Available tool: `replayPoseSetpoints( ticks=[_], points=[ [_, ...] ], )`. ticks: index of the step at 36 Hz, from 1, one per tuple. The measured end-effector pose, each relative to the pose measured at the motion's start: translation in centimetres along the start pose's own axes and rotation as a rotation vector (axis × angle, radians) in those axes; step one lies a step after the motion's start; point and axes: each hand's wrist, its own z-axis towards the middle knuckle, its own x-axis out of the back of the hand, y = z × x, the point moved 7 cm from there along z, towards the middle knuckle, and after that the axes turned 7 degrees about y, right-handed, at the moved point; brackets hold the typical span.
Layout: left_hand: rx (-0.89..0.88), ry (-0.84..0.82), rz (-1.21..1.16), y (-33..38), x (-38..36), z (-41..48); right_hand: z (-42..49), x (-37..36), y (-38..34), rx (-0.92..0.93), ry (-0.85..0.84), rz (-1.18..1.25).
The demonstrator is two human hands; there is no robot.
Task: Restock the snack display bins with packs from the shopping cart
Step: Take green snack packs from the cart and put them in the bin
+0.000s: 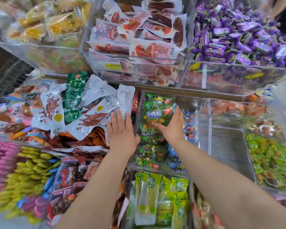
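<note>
The left hand (120, 131) is being held flat, palm down, its fingers straight and a little spread, and the fingertips are being rested on the near edge of a heap of grey-white vacuum packs (96, 109) that is piled beyond and to the outer side of it. A dark green pack (74, 90) is being carried on top of that heap, farther out from the same fingers. The right hand (172, 124) is also being kept open: its fingers are being stretched straight forward along the right edge of a green beef-cube pack (157, 111), while the thumb is being laid across the pack's lower front. This pack is being propped at the top of a row of like packs inside a clear acrylic bin (208, 134), between the two hands. Blue packs (190, 124) are being kept in the same bin just outside the right hand's little finger. Yellow-green pouches (149, 195) are being displayed between the two forearms, behind the wrists. Well beyond both sets of fingertips, red-and-white sausage packs (139, 38) and purple candies (238, 35) are being held in upper bins.
</note>
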Motion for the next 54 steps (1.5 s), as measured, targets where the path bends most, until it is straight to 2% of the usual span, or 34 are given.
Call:
replayPoseSetpoints(
  ticks=[4,12,17,26,29,34,37,42,45,50,54],
  points=[
    [0.004,-0.005,-0.005,0.0,0.0,0.0,0.1,-1.0,-0.9,0.02,-0.065,0.044],
    [0.011,-0.016,-0.016,0.0,-0.3,0.2,-0.1,-0.7,-1.0,0.048,-0.112,-0.042],
    [0.004,-0.001,-0.014,0.0,-0.3,0.1,-0.5,-0.8,0.2,-0.099,-0.21,0.079],
    [0.012,-0.018,-0.025,0.0,0.2,0.0,-1.8,1.2,1.1,-0.268,-0.137,0.287],
    [0.02,0.001,-0.132,0.0,1.2,-0.3,-3.0,2.9,1.3,-0.271,-0.068,0.353],
    [-0.081,0.121,-0.584,2.8,5.0,-2.9,-6.0,6.9,2.5,-0.26,-0.045,0.466],
    [-0.078,-0.023,-0.834,6.2,4.9,-5.7,-8.4,9.8,4.4,-0.292,-0.01,0.579],
    [-0.115,-0.209,-0.94,13.8,2.0,-11.5,-14.2,15.9,10.6,-0.373,0.117,0.564],
    [-0.133,-0.457,-0.95,18.6,-1.6,-16.8,-19.8,19.2,16.5,-0.506,0.151,0.554],
    [-0.188,-0.803,-0.725,23.7,-8.1,-26.8,-31.1,23.3,27.7,-0.81,0.125,0.401],
    [-0.133,-1.032,-0.602,25.6,-12.3,-34.3,-41.9,26.4,35.1,-1.107,0.154,0.457]
  ],
)
